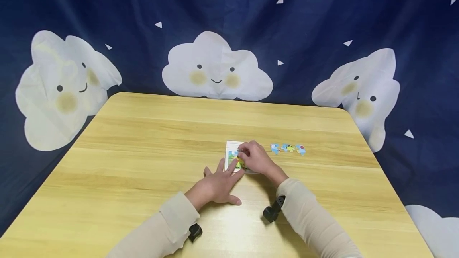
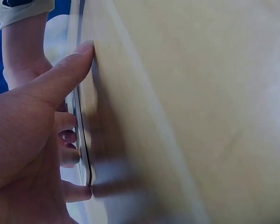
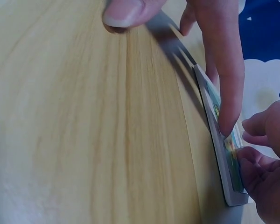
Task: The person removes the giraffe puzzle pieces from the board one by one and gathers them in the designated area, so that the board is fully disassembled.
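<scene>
Item 1: jigsaw board [image 1: 233, 145], white-rimmed, with a colourful picture; lies flat on the wooden table [image 1: 143, 150], roughly midway between left and right edges, nearer the far edge than the sleeves.

Item 2: left hand [image 1: 220, 185], fingers spread wide and fairly straight; one fingertip rests on the picture, the thumb stands out to the side, clear of the board.

Item 3: right hand [image 1: 255, 158], thumb and fingers bent narrowly together over the right part of the board; whether a piece sits between them cannot be told.

Item 4: three loose pieces [image 1: 289, 148], partly blue, in a row between the board and the table's right edge.

Item 5: two beige sleeves [image 1: 306, 210], a black device [image 1: 273, 210] at each cuff.

Item 6: dark blue curtain [image 1: 136, 7] beyond the table's far edge, printed with smiling clouds [image 1: 216, 57] and small white triangles.
</scene>
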The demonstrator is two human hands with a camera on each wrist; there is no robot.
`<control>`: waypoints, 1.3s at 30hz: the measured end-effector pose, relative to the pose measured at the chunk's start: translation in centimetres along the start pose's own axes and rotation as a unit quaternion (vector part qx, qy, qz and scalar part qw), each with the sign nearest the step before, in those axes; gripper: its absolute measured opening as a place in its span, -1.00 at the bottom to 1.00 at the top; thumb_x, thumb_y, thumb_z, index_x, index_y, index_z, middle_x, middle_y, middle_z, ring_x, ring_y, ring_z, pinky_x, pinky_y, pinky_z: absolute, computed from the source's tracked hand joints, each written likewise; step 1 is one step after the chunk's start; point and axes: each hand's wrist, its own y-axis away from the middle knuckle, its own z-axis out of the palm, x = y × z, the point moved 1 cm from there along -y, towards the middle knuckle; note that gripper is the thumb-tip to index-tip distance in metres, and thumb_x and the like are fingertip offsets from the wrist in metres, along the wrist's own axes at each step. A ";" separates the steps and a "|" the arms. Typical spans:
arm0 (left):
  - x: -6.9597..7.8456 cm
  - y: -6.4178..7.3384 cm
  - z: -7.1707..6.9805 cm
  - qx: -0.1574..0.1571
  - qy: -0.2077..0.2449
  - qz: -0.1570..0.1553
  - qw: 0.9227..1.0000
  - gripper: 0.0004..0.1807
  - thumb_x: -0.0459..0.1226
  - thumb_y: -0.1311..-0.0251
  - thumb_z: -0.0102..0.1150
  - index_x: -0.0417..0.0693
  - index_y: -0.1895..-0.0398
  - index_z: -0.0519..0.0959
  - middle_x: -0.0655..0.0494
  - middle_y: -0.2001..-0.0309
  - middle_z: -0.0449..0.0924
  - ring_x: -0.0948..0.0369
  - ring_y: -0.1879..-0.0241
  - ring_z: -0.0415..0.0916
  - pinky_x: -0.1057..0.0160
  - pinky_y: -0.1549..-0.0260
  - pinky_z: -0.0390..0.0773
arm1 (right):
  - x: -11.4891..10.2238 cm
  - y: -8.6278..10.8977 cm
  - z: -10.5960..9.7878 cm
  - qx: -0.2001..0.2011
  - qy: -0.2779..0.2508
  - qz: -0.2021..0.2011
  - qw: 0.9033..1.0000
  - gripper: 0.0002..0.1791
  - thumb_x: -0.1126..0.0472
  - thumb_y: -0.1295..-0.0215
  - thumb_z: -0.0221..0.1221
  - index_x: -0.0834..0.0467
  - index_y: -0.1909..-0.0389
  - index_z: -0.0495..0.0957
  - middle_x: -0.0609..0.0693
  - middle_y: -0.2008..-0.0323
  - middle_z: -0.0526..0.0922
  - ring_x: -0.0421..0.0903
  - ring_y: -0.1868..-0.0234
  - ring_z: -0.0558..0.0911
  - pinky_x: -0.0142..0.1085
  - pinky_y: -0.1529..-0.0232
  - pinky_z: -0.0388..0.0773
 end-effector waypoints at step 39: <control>0.1 0.4 0.6 0.007 -0.002 -0.002 1.000 0.00 0.36 0.00 0.04 0.28 -0.49 -0.04 0.07 -0.52 -0.28 -0.16 -0.46 -0.26 -0.49 -0.02 0.12 | -0.4 0.3 0.4 -0.017 -0.003 -0.005 1.000 -0.83 0.30 -0.22 0.19 0.18 0.17 0.61 0.02 0.29 0.48 -0.11 0.28 0.44 -0.22 0.21 0.42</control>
